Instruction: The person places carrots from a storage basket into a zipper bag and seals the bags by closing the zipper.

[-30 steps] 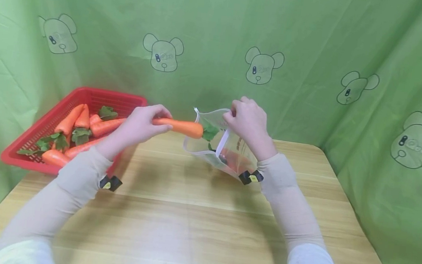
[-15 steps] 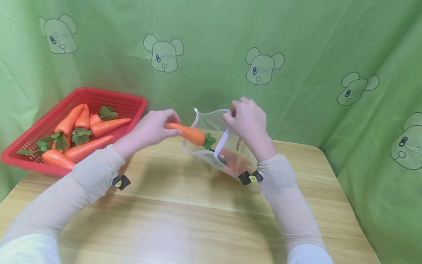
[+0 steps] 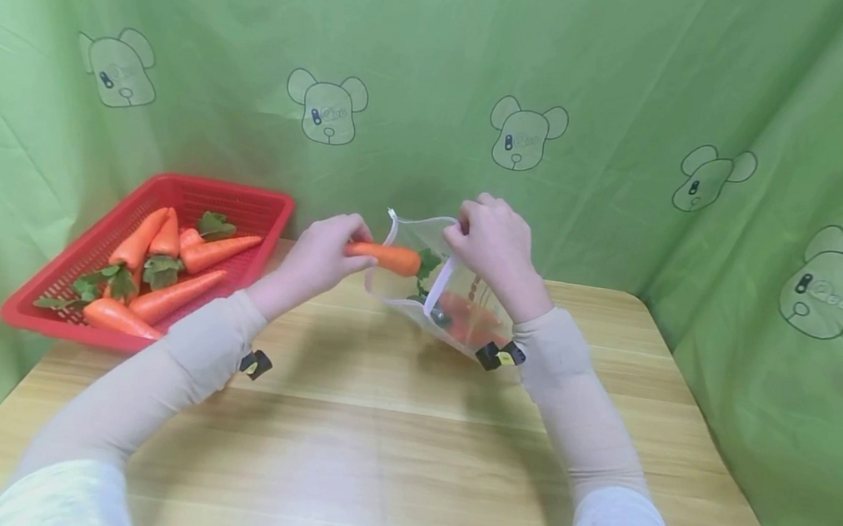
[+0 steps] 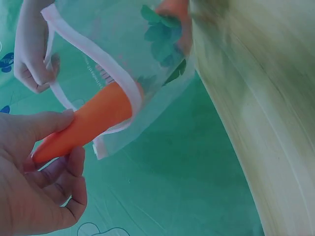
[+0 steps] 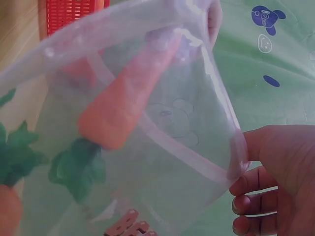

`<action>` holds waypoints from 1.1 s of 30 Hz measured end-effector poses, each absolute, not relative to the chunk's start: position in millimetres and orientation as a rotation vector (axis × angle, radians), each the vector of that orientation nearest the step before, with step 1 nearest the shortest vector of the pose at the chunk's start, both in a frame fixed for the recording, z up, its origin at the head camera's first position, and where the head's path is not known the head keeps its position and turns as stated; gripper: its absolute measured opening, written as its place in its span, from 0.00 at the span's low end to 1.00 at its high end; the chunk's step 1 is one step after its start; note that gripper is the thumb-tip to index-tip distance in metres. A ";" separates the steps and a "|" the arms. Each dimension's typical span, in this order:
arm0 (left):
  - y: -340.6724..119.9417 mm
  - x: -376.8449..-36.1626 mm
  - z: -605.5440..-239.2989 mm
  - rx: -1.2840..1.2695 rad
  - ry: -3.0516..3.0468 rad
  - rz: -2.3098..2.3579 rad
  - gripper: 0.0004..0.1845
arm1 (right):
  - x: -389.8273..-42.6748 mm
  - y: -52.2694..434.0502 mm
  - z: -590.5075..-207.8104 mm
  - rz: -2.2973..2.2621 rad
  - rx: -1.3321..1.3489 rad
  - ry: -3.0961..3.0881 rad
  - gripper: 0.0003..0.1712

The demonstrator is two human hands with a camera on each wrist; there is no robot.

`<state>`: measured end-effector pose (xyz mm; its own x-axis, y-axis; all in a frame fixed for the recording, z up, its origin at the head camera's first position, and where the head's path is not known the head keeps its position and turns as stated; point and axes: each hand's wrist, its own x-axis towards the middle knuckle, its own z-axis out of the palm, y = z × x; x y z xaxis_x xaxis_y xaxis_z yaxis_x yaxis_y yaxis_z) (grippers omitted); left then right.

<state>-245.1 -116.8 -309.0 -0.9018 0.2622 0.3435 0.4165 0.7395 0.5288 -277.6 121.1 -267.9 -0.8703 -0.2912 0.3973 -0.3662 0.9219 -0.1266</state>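
My left hand pinches a carrot near its thin end, between thumb and fingers. The carrot's thick, leafy end is inside the mouth of a clear zip bag with a white rim. My right hand pinches the bag's rim and holds the mouth open. Through the plastic in the right wrist view, the held carrot shows with its green leaves pointing into the bag. Another carrot with leaves lies deeper in the bag.
At the left, a red plastic basket holds several leafy carrots. The wooden table runs in front of the hands. Green curtains with bear-like drawings stand behind and at both sides.
My left hand has moved right with the carrot, away from the basket, and the leafy end has gone into the bag's mouth. My right hand keeps its place at the rim.
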 end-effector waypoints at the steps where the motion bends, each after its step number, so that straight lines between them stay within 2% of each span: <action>1: -115.8 -245.6 -309.1 -0.535 -2.692 -0.904 0.13 | -277.5 120.8 -267.9 0.281 0.483 -2.706 0.10; 33: -111.4 -243.9 -313.6 -0.600 -2.747 -0.954 0.09 | -273.6 119.1 -267.8 0.278 0.499 -2.698 0.09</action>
